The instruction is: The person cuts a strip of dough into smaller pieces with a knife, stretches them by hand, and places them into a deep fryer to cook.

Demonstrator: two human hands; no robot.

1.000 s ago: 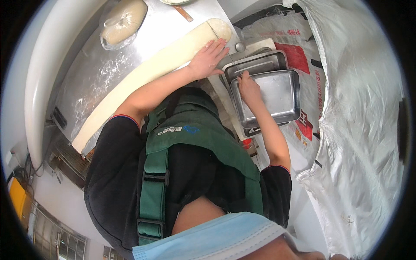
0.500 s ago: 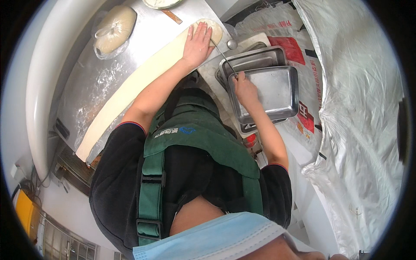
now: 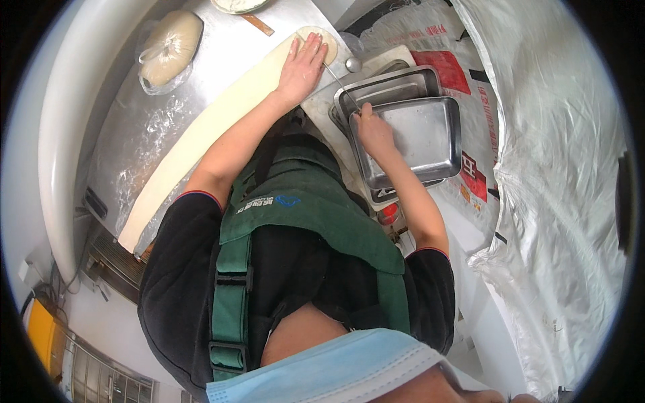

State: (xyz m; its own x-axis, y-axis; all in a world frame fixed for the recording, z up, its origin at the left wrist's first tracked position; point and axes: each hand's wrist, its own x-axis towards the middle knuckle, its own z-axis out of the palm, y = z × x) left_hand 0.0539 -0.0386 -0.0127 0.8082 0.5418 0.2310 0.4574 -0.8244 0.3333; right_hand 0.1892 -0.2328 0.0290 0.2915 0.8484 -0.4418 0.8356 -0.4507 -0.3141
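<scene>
Dough strip (image 3: 201, 134) lies long across floured steel table (image 3: 134, 148). Left hand (image 3: 302, 64) flat, pressing far end. Right hand (image 3: 373, 131) grips thin blade (image 3: 339, 84) (handle hidden) beside stacked trays (image 3: 430, 134). Likely cutting step; next move needs blade at dough's far end.

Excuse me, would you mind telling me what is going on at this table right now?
A person in a green apron works at a floured metal table. The left hand presses flat on the far end of a long strip of dough. The right hand holds a thin metal tool over stacked steel trays.
</scene>
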